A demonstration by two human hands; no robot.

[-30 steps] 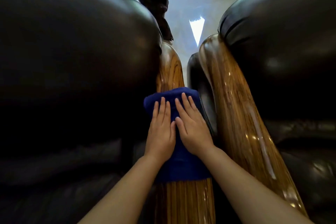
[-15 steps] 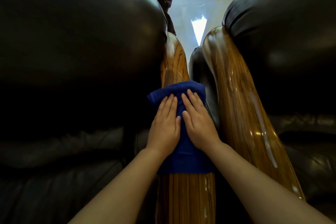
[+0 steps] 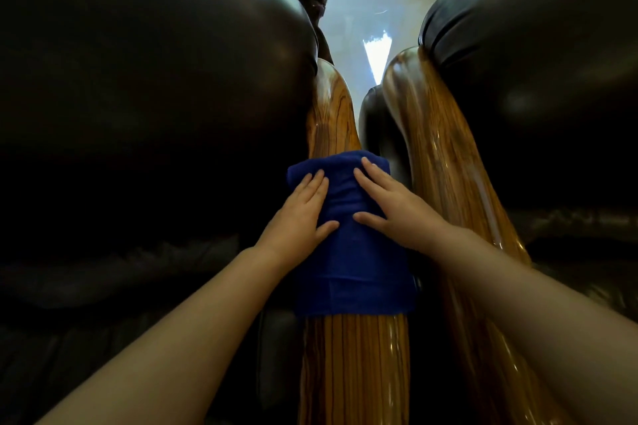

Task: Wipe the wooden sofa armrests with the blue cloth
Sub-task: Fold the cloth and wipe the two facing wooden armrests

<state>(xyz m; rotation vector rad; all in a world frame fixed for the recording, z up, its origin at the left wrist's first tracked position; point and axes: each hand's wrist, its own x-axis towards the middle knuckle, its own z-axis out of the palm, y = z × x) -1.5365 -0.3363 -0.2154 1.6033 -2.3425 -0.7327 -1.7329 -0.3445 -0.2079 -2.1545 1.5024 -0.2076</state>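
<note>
The blue cloth (image 3: 348, 245) is lying draped over the near armrest (image 3: 355, 366), whose long axis is running away from the person. The left hand (image 3: 297, 214) and right hand (image 3: 393, 203) are pressing flat on it, fingers straight, side by side; bare wood is showing beyond them.

Blue cloth (image 3: 348, 252) draped over glossy wooden armrest (image 3: 355, 373), second armrest (image 3: 445, 176) just beside
</note>
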